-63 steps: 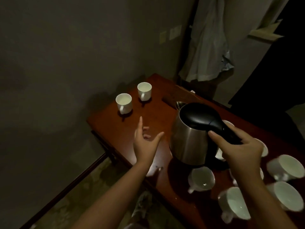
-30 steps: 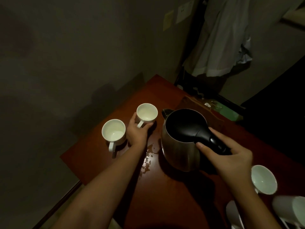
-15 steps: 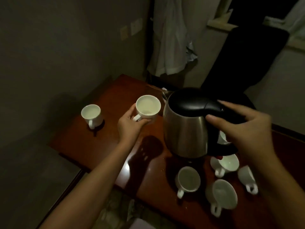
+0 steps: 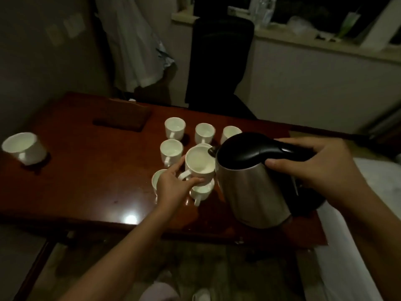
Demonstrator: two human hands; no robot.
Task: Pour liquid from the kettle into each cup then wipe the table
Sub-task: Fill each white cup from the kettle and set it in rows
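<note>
while the right hand [image 4: 321, 170] clenches the black handle of the steel kettle [image 4: 251, 187], the left hand [image 4: 173, 187] grasps a white cup [image 4: 198, 165] by its handle, held just at the kettle's spout [image 4: 211, 151]. a little pale liquid lies in the bottom of that cup. more white cups [image 4: 174, 128] stand clustered on the dark red table [image 4: 86, 170] behind and under the held one; whether they hold liquid is hard to tell in the dim light. a lone cup [image 4: 22, 147] sits well apart at the table's left end, pale inside. a dark flat mat [image 4: 123, 117] lies near the far edge. no readable writing shows anywhere.
</note>
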